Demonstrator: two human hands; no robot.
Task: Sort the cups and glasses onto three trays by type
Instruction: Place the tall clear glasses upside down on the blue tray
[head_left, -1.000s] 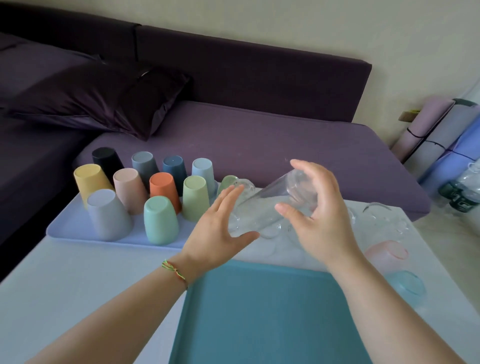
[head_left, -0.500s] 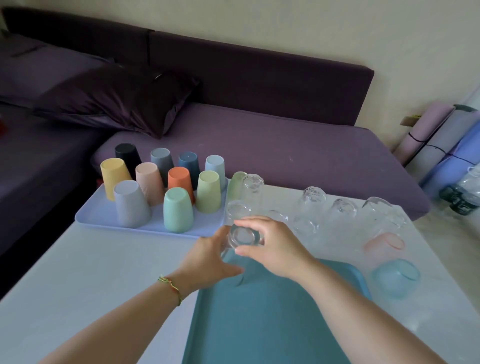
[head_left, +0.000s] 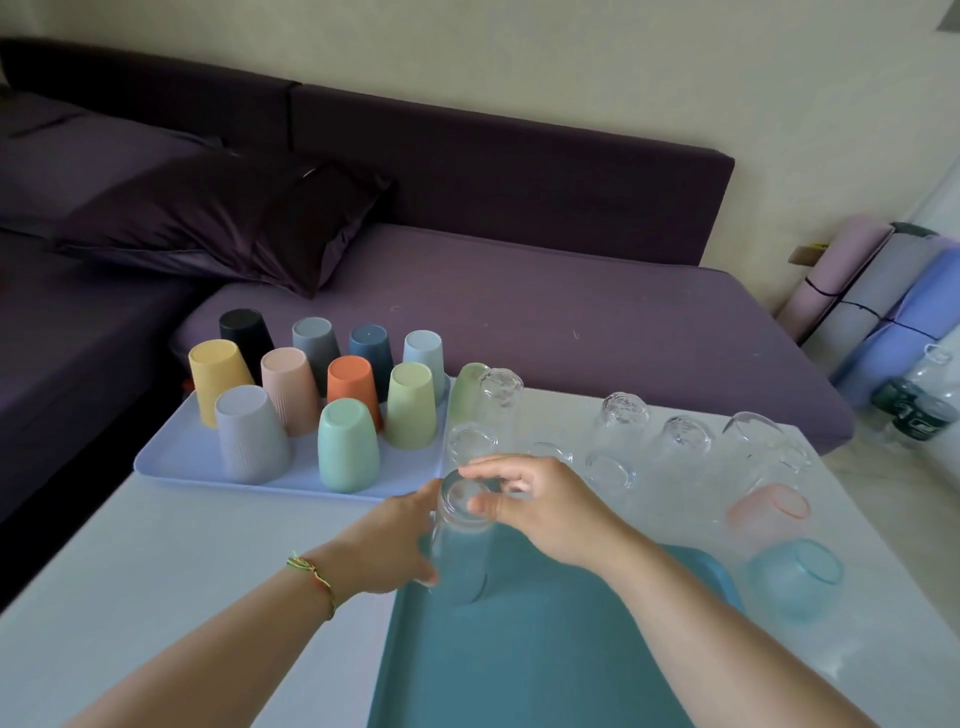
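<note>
fingertips of the right hand pinch the upturned base of a clear glass, index finger over the far edge of the base and thumb on its near edge. the glass stands mouth down on the far left corner of the teal tray, directly under those fingertips. the left hand cups the glass's left side, fingers curved against it high up and thumb low, close to the tray's surface. both forearms reach in from the near edge, the right one crossing above the tray, the left one over the white table with a woven bracelet at the wrist.

just right of the tray a blue tinted glass sits on the table, and a pink tinted glass sits a little farther back. beyond the hands a cluster of clear glasses stands mouth down on the table. to their left a lavender tray carries ten coloured cups, all mouth down in rows, and a pale green cup stands by its right end. behind the table runs a purple sofa with a dark pillow, and rolled mats lean by the wall at the far right.
</note>
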